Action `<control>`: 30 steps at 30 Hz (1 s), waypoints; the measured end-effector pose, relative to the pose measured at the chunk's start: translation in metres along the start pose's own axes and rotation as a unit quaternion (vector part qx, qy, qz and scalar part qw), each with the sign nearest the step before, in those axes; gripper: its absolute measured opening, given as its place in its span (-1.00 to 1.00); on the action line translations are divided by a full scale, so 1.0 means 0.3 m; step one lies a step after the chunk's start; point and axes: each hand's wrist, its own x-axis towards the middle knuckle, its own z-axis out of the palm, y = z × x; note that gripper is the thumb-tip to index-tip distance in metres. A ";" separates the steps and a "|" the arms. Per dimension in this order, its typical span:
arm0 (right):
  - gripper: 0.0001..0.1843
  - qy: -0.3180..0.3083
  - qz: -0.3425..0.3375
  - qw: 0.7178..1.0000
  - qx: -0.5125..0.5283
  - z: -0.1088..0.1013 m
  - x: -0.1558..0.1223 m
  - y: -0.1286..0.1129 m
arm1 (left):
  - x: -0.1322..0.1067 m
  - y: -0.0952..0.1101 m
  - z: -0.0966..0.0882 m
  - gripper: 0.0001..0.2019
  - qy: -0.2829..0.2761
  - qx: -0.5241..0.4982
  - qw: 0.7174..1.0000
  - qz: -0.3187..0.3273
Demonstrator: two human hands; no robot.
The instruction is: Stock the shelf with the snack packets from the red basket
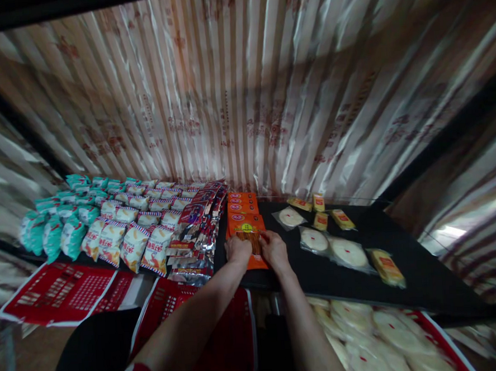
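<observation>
Both of my hands are at an orange snack packet (246, 223) at the front of a black shelf (333, 278). My left hand (238, 250) grips its left side with curled fingers. At its right edge, the fingers of my right hand (273, 248) are closed on the same packet. A clear window shows brown strips inside. Behind it, more orange packets (243, 200) lie in a row running back. Close by on the left, dark red and silver packets (199, 219) are stacked in overlapping layers.
White-and-orange snack bags (136, 245) and teal bags (71, 236) stand in rows at left. Round white flat packs (348, 253) and yellow packets (386, 266) lie at right. Red baskets (76, 291) and a crate of round packs (377, 334) sit below. Striped sheeting (242, 85) hangs behind.
</observation>
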 end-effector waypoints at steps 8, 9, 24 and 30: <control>-0.64 0.041 0.017 0.999 0.003 0.061 0.035 -0.014 | 0.050 0.020 0.006 -0.60 0.034 0.098 0.995 0.010; -0.64 0.042 0.017 0.999 0.007 0.064 0.038 -0.019 | 0.052 0.021 0.005 -0.60 0.036 0.107 0.994 0.014; -0.60 -0.010 0.043 0.999 -0.022 0.043 0.048 -0.043 | 0.049 0.023 0.032 -0.51 0.041 0.169 0.984 0.023; -0.60 -0.027 0.039 0.996 -0.075 0.036 0.037 -0.061 | 0.051 0.019 0.033 -0.54 0.049 0.189 0.981 0.021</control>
